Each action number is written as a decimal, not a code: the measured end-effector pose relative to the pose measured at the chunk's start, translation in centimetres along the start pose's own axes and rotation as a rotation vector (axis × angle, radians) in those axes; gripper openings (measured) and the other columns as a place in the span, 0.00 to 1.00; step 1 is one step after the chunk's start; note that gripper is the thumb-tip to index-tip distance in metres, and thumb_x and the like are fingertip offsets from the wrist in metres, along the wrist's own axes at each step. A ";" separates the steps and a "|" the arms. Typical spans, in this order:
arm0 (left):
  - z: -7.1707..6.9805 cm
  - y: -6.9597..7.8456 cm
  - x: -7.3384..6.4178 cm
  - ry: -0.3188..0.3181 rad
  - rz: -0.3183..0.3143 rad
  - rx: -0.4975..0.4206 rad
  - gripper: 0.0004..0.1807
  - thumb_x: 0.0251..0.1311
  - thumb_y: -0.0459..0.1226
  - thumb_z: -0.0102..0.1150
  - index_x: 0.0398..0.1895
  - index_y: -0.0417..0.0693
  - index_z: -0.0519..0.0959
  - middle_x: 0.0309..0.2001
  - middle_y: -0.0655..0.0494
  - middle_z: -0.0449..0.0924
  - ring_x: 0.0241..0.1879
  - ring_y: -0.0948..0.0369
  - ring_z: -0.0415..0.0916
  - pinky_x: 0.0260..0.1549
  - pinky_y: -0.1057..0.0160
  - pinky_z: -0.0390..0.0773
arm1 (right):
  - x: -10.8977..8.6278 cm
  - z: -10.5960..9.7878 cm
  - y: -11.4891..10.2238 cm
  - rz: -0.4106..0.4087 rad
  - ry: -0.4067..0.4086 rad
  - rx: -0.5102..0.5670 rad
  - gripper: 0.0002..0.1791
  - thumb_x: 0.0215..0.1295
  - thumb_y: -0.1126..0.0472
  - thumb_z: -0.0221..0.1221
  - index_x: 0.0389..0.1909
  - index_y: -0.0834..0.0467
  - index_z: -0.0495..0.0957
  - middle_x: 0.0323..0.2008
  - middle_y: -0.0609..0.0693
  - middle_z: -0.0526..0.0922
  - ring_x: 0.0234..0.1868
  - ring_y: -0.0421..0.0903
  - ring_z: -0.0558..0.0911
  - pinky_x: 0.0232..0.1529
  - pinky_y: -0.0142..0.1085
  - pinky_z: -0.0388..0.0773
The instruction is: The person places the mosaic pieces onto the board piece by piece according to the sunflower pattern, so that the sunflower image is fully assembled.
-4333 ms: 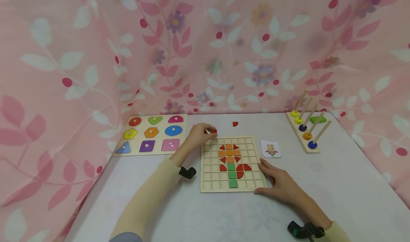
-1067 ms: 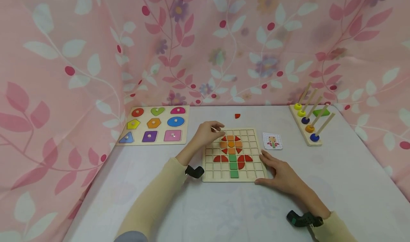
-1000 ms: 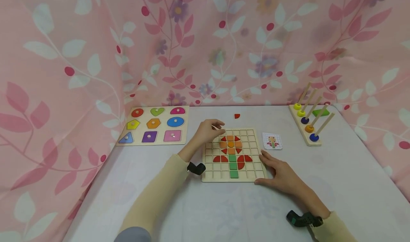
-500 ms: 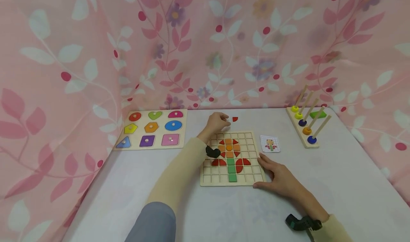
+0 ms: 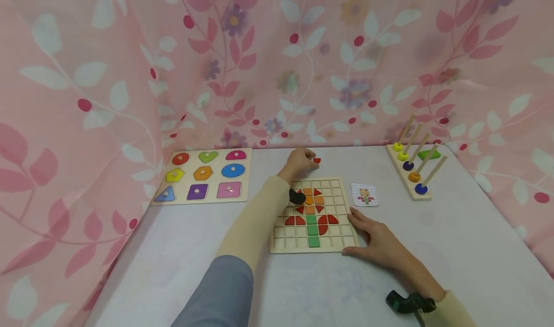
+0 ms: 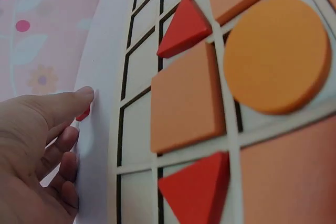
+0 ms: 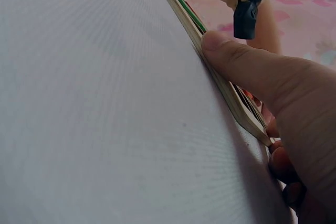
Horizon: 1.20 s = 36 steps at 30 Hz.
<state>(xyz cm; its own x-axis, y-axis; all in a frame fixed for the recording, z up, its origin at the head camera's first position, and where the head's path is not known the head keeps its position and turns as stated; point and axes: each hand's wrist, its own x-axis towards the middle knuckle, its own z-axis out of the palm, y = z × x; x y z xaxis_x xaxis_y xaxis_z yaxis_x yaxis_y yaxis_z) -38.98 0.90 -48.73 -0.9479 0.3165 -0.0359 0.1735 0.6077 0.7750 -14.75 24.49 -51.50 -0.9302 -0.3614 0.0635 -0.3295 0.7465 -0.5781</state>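
Observation:
Beyond the back edge of the wooden grid board point(image 5: 283, 243), my left hand point(image 5: 298, 162) pinches a red quarter-circle piece point(image 5: 317, 160) at its fingertips. In the left wrist view that red piece shows only partly behind the thumb. My right hand point(image 5: 381, 243) holds the board's near right corner, thumb at the front edge and fingers along the right side. Set in the grid are orange squares, an orange disc point(image 6: 278, 56), red triangles point(image 6: 186, 27), green squares point(image 5: 312, 230) and red quarter-circles point(image 5: 322, 229), laid out like a flower.
A small pattern card point(image 5: 364, 195) lies right of the board. Further right stands a peg stacker point(image 5: 421, 196) with coloured rings, a green piece point(image 5: 429, 155) behind it. A shape puzzle point(image 5: 207, 192) with knobbed pieces lies at the left. Floral cloth hangs behind.
A red quarter-circle held earlier by my left hand now sits in the grid left of the stem. That hand has moved back and right and taken the loose red piece. The right hand stays put.

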 end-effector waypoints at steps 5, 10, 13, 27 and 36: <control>0.5 0.2 0.6 0.020 0.059 0.100 0.22 0.66 0.37 0.72 0.61 0.39 0.85 0.57 0.45 0.86 0.56 0.51 0.81 0.60 0.56 0.78 | 0.0 0.0 0.0 -0.002 0.002 0.001 0.61 0.53 0.29 0.74 0.77 0.65 0.68 0.81 0.61 0.61 0.79 0.64 0.65 0.70 0.57 0.70; 0.7 0.0 1.1 0.039 0.076 0.124 0.17 0.67 0.37 0.73 0.55 0.39 0.88 0.51 0.45 0.88 0.46 0.55 0.79 0.52 0.59 0.78 | 0.0 0.1 0.1 -0.002 0.002 0.002 0.60 0.53 0.30 0.75 0.77 0.64 0.68 0.81 0.61 0.61 0.79 0.64 0.65 0.70 0.57 0.70; 0.6 0.0 1.1 0.014 0.084 0.137 0.15 0.69 0.36 0.71 0.54 0.39 0.89 0.48 0.45 0.88 0.43 0.56 0.76 0.47 0.61 0.76 | 0.0 0.1 0.1 -0.001 0.001 -0.006 0.60 0.53 0.30 0.75 0.77 0.65 0.68 0.81 0.62 0.62 0.79 0.64 0.66 0.70 0.57 0.70; -0.9 0.1 0.4 -0.028 0.046 0.125 0.17 0.73 0.29 0.58 0.61 0.38 0.83 0.58 0.42 0.83 0.58 0.49 0.79 0.59 0.55 0.79 | 0.2 0.0 0.1 0.013 -0.011 -0.007 0.61 0.52 0.30 0.75 0.78 0.64 0.68 0.81 0.61 0.61 0.79 0.65 0.65 0.70 0.58 0.70; -0.7 0.1 0.7 -0.003 0.044 0.156 0.18 0.75 0.27 0.48 0.58 0.40 0.86 0.58 0.45 0.84 0.58 0.50 0.80 0.59 0.55 0.79 | 0.3 0.0 0.1 0.020 -0.007 -0.011 0.61 0.52 0.30 0.76 0.77 0.64 0.68 0.81 0.61 0.62 0.79 0.64 0.66 0.70 0.57 0.71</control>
<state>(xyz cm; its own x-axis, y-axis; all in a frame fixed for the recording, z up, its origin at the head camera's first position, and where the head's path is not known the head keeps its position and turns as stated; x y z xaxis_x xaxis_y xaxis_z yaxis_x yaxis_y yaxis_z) -39.81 0.70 -48.25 -0.9377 0.3473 -0.0068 0.2540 0.6989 0.6686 -15.02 24.46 -51.56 -0.9354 -0.3505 0.0460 -0.3127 0.7595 -0.5705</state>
